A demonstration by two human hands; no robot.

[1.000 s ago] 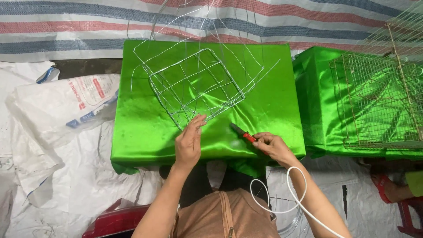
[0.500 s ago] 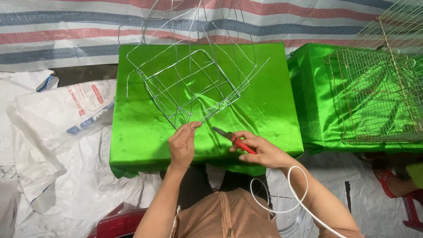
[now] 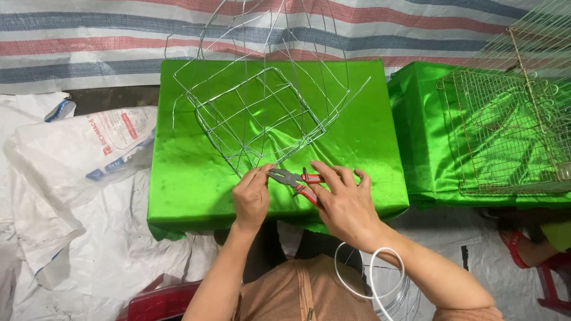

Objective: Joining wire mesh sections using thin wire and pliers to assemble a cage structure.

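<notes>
Wire basket frame [image 3: 256, 116] pinched by L hand [image 3: 253, 196] fingers; R hand [image 3: 345, 205] grips pliers [image 3: 294, 178].

We see a bent wire frame [image 3: 256, 119] tilted on green cloth, and red pliers [image 3: 295, 180] touching its near corner.

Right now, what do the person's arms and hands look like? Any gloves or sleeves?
No gloves and no sleeves: the left hand and the right hand are bare, and both forearms are bare up to the picture's edge. No rings, watch or bracelets show. Close to the body there is a brownish-orange top.
</notes>
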